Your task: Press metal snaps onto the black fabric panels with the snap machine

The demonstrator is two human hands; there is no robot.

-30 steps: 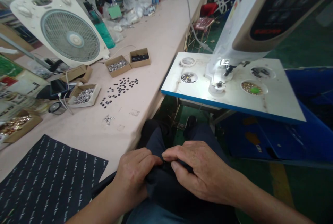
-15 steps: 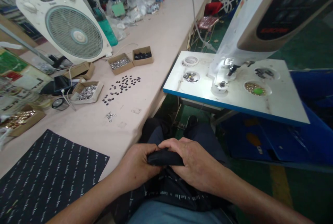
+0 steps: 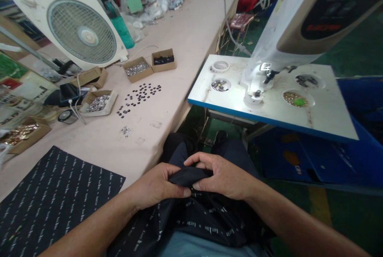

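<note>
Black cloth with white lettering (image 3: pixel 209 219) lies bunched over my lap. My left hand (image 3: pixel 158 185) grips its folded plain black edge from the left, thumb pointing right. From the right, my right hand (image 3: pixel 220 175) pinches the same fold, with its thumb low and fingers over the top. Both thumb tips nearly meet at a tiny shiny spot on the cloth. On the table at the left lies a flat black patterned cloth (image 3: pixel 62 193).
Left, the pink-covered table (image 3: pixel 185 30) bears a fan (image 3: pixel 83 30), small boxes of metal parts (image 3: pixel 98 103), scattered black snaps (image 3: pixel 142 93) and silver pieces (image 3: pixel 126 130). Right stands a pressing machine (image 3: pixel 287 34) on a white board (image 3: pixel 221 101) with part-filled wells.
Both thumbs have come together on the near side of the fold, which is now opened wider. More lettered cloth shows over my lap. The view has shifted slightly.
</note>
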